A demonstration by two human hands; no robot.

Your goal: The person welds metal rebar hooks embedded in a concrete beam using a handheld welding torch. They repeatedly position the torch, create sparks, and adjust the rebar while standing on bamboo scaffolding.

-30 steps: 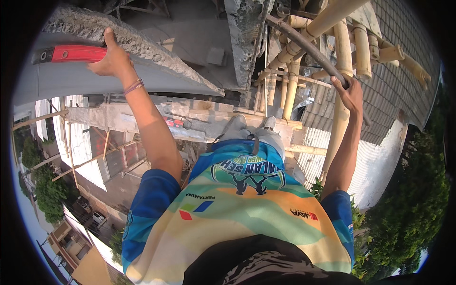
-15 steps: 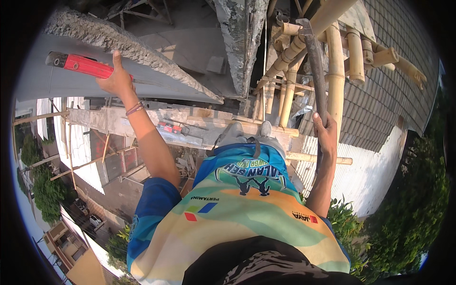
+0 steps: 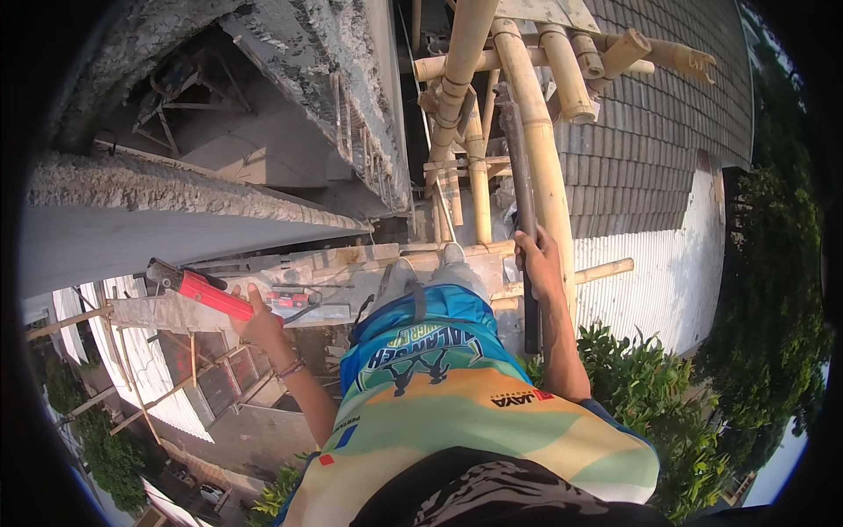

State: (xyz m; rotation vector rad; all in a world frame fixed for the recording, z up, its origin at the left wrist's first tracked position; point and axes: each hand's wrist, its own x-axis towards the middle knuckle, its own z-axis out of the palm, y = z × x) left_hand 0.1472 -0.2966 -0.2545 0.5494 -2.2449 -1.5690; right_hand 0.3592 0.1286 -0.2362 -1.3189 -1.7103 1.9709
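Observation:
My left hand (image 3: 259, 321) is closed around a bar-shaped red tool (image 3: 215, 296) with a dark end. Its exact kind is unclear. It points up and left, over the planks beside the grey wall. My right hand (image 3: 543, 272) grips a long-handled hammer (image 3: 516, 158) partway along its dark shaft. The shaft stands nearly upright in view, beside a thick bamboo pole (image 3: 543, 149). Its head end lies among the bamboo, hard to make out. Between my hands, my shoes (image 3: 399, 274) rest on the plank walkway (image 3: 338, 262).
Another red item (image 3: 290, 299) lies on the walkway near my left hand. A rough-edged concrete wall (image 3: 193, 220) rises ahead on the left, with a broken concrete column (image 3: 351, 105) beyond. Bamboo scaffolding (image 3: 457, 79) and a tiled roof (image 3: 650, 132) are at right. Below left, the ground drops far down.
My left hand has lowered toward my body with the red tool. My right hand still holds the hammer, now further left in view. The view has turned right.

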